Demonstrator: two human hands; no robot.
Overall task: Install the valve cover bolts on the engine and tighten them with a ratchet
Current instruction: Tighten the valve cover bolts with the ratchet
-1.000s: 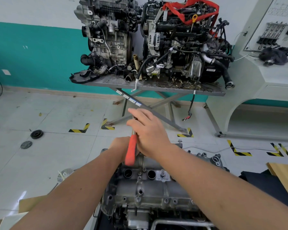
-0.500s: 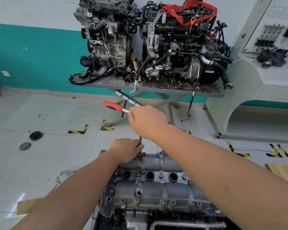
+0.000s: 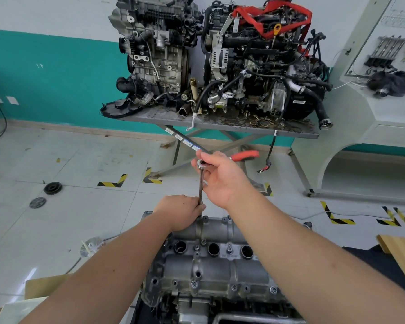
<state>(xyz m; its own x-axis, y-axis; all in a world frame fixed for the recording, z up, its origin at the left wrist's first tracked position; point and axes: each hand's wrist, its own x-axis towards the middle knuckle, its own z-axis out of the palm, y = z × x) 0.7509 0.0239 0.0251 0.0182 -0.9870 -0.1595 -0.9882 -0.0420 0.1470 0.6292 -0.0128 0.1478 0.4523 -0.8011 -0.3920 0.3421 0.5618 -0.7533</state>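
Stage: tightening under way at the far edge of the valve cover (image 3: 211, 265), lower centre of the frame.
Right grip: right hand (image 3: 222, 178) wraps the ratchet (image 3: 241, 155) head, red handle pointing right.
Left grip: left hand (image 3: 180, 211) pinches the extension (image 3: 200, 188) at its foot.
Done: several bolts (image 3: 194, 284) sit along the near edge.
Left: whether they are tight cannot be told.
Around: two engines (image 3: 255, 66) on a desk (image 3: 215, 126), upper centre, well clear.
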